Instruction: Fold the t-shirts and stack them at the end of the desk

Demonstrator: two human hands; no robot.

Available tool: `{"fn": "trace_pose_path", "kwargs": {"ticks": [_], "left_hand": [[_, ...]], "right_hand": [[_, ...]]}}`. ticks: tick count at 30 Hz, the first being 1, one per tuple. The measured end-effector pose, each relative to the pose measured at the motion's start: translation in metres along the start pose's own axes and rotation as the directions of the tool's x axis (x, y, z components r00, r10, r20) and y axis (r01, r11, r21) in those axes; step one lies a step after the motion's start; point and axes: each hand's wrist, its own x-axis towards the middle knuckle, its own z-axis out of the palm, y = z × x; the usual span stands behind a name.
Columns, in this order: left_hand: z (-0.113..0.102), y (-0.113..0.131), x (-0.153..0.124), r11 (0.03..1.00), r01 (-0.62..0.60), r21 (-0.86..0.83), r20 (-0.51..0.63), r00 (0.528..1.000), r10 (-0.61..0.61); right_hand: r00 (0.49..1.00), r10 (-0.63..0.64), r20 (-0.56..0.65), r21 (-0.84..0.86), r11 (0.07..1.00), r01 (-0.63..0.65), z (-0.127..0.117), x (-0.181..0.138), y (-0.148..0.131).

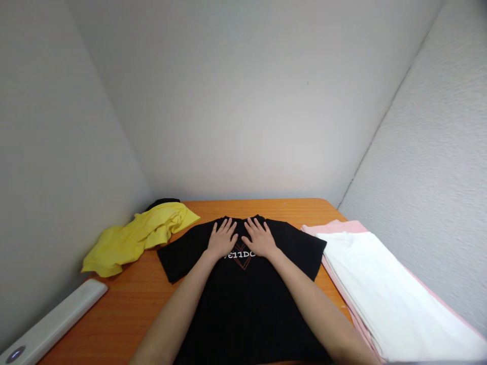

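A black T-shirt (pixel 258 304) lies spread out on the wooden table, its collar toward the wall and both sleeves stretched to the sides. White lettering and a red heart outline mark its chest, partly covered by my hands. My left hand (pixel 222 239) rests flat on the upper chest, left of the collar, fingers spread. On the other side of the collar, my right hand (pixel 261 238) also lies flat with fingers apart. Neither hand grips the cloth.
A crumpled yellow garment (pixel 140 235) lies at the back left, with black cloth (pixel 163 202) behind it. On the right, folded white cloth (pixel 388 294) lies over pink cloth (pixel 357 226). A long white device (pixel 57 319) sits at the table's (pixel 125 309) left edge. Walls enclose three sides.
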Motion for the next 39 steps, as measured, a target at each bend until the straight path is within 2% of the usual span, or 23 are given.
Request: {"fn": "trace_pose_path", "kwargs": {"ticks": [5, 9, 13, 15, 19, 23, 26, 30, 35, 37, 39], "left_hand": [[-0.002, 0.000, -0.002, 1.000, -0.015, 0.021, -0.008, 1.000, 0.015], [-0.009, 0.004, -0.003, 0.999, -0.025, 0.034, -0.032, 0.999, 0.026], [-0.023, 0.014, -0.016, 0.998, -0.038, 0.053, -0.114, 0.993, 0.044], [-0.030, 0.015, -0.031, 0.997, -0.049, 0.067, -0.140, 0.988, 0.058], [-0.034, 0.006, -0.072, 0.995, -0.033, 0.091, -0.122, 0.992, 0.044], [-0.033, -0.008, -0.105, 0.994, 0.039, 0.099, -0.061, 0.998, -0.033], [-0.030, -0.012, -0.115, 0.991, 0.093, 0.102, -0.024, 0.996, -0.090], [-0.026, -0.015, -0.116, 0.991, 0.106, 0.086, -0.020, 0.994, -0.105], [-0.023, -0.022, -0.113, 0.997, 0.072, -0.035, -0.022, 0.997, -0.073], [-0.026, -0.027, -0.112, 0.982, 0.078, -0.173, -0.051, 0.995, -0.089], [-0.033, -0.034, -0.115, 0.933, 0.103, -0.345, -0.148, 0.976, -0.162]], "right_hand": [[0.999, -0.018, -0.029, 0.009, 1.000, 0.018, 0.001, -0.002, 0.002], [0.998, -0.046, -0.044, 0.027, 0.998, 0.048, -0.008, -0.004, -0.001], [0.979, -0.056, -0.194, 0.003, 0.998, 0.057, -0.023, -0.021, -0.011], [0.973, -0.059, -0.221, 0.002, 0.998, 0.061, -0.029, -0.040, -0.015], [0.991, -0.036, -0.129, 0.074, 0.996, 0.046, -0.033, -0.090, -0.021], [0.999, -0.036, -0.017, 0.101, 0.994, 0.038, -0.033, -0.132, -0.023], [1.000, -0.006, 0.012, 0.096, 0.995, 0.005, -0.030, -0.146, -0.022], [1.000, 0.001, -0.027, 0.080, 0.997, 0.001, -0.025, -0.149, -0.021], [0.999, -0.004, -0.032, 0.063, 0.998, 0.006, -0.024, -0.147, -0.021], [0.999, -0.012, -0.034, 0.068, 0.998, 0.014, -0.025, -0.147, -0.021], [0.999, -0.019, -0.048, 0.088, 0.996, 0.024, -0.026, -0.149, -0.018]]}}
